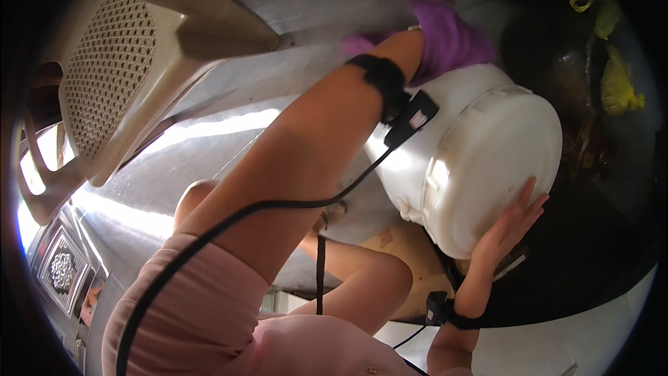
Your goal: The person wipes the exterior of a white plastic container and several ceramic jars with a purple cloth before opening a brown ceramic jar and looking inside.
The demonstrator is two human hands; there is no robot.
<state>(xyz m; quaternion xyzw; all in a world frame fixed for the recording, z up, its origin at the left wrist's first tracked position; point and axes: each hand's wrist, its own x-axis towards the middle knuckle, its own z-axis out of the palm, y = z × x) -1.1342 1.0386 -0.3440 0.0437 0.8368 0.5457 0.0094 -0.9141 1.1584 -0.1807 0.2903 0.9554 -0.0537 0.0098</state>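
Note:
A white plastic tub (402, 172) with a round white lid (503, 167) tilts before me, its lid side towards the right. A bunched purple cloth (451, 44) lies against the tub's far side. My left forearm reaches across to that cloth, which wraps my left hand (416, 44) so that its fingers are hidden. Flat against the lid's near edge rests my right hand (509, 227), fingers stretched out and not closed around anything. Black straps with small black boxes sit on both forearms, cables trailing from them.
A beige plastic chair (112, 73) stands at the upper left on the shiny tiled floor (229, 141). Cardboard (412, 266) lies below the tub, beside my bent knee. Yellow plastic bags (618, 86) are at the right, near a dark round surface (584, 250).

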